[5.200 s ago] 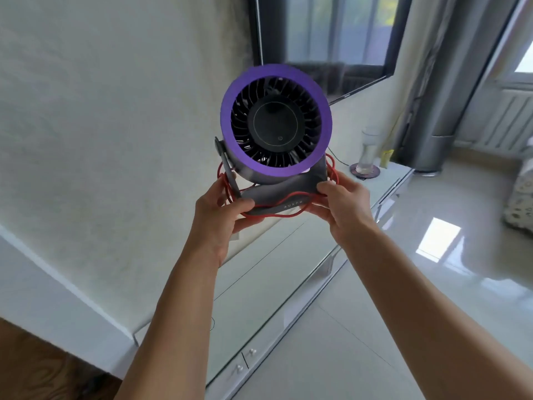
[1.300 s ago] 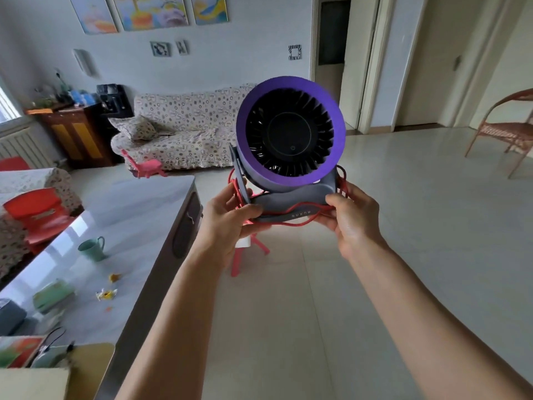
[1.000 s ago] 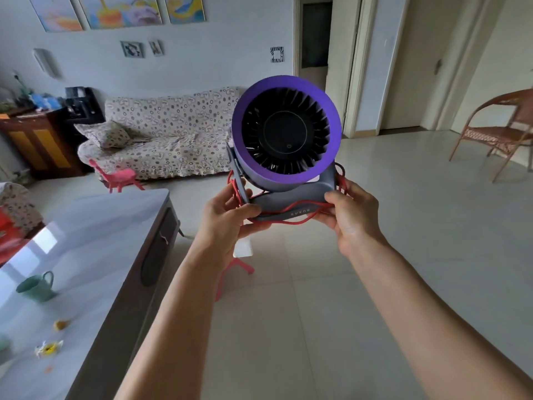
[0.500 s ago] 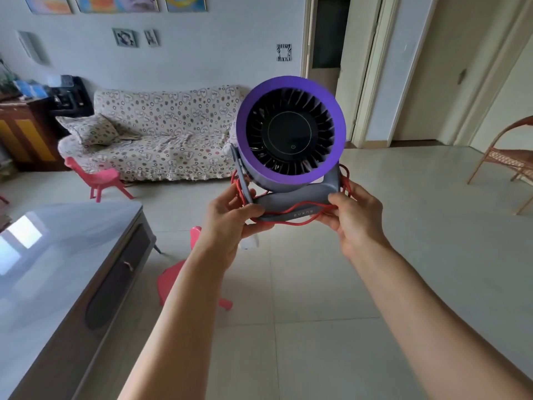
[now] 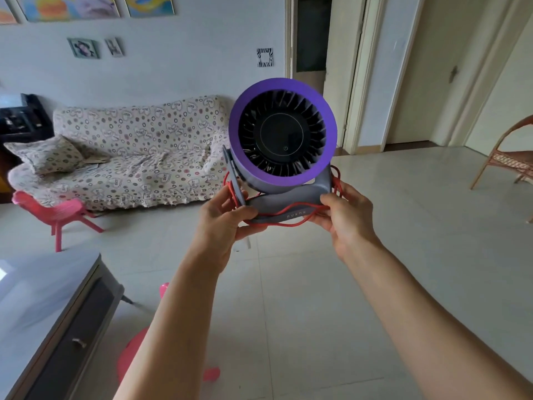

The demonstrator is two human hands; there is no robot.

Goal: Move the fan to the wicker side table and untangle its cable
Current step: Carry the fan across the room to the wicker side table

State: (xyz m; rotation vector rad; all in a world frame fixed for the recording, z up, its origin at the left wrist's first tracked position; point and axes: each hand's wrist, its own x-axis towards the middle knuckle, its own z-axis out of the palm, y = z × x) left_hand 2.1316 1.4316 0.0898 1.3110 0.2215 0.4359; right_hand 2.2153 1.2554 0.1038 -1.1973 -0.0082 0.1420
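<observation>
I hold a small fan (image 5: 282, 134) with a purple ring, black blades and a grey stand up in front of me, its face turned to me. A red cable (image 5: 291, 219) is wound in tangled loops around the grey base. My left hand (image 5: 222, 223) grips the left side of the base and my right hand (image 5: 346, 217) grips the right side, both over cable strands. No wicker side table is in view.
A patterned sofa (image 5: 129, 151) stands against the far wall. A pink child's chair (image 5: 54, 212) sits left, another pink chair (image 5: 129, 359) low by my left arm. A grey coffee table (image 5: 43, 307) fills the lower left. A wicker chair (image 5: 507, 157) is at right. Tiled floor spreads ahead.
The view has swung from a white cabinet by a window round to the living room and moved forward past the coffee table. Both hands keep the same grip on the fan.
</observation>
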